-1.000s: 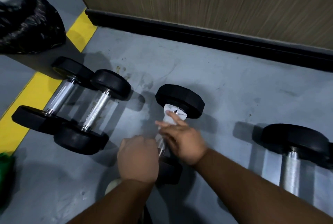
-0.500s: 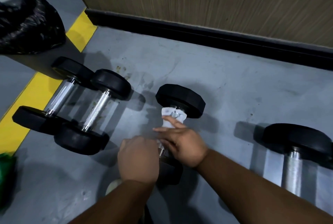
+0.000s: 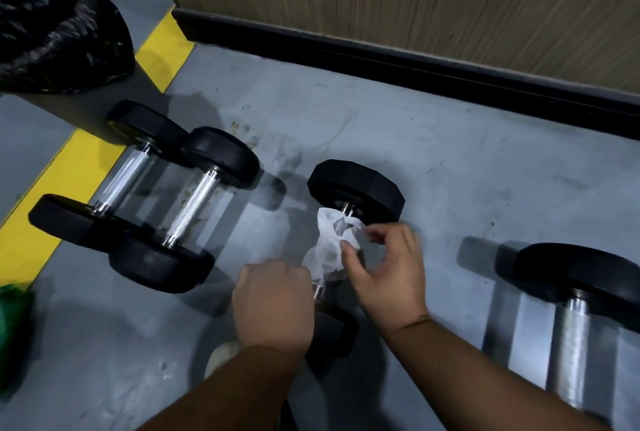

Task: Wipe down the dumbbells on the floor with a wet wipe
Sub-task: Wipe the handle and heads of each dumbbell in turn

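Note:
A black-headed dumbbell (image 3: 356, 188) with a chrome handle lies on the grey floor in the middle. A white wet wipe (image 3: 329, 243) is draped around its handle. My right hand (image 3: 388, 271) pinches the wipe's upper edge between thumb and fingers. My left hand (image 3: 273, 302) is curled at the lower end of the handle beside the wipe; what it grips is hidden under the knuckles. The near head of this dumbbell (image 3: 334, 330) shows partly below my hands.
Two more dumbbells (image 3: 187, 212) lie side by side at the left, near a yellow floor stripe (image 3: 69, 181). A larger dumbbell (image 3: 581, 299) lies at the right. A black bin bag (image 3: 59, 35) sits at top left. A wooden wall with black skirting (image 3: 415, 63) runs behind.
My right hand has lifted off the handle and moved right, now pulling the wipe's edge loose, so more of the wipe shows. My left hand has stayed in place.

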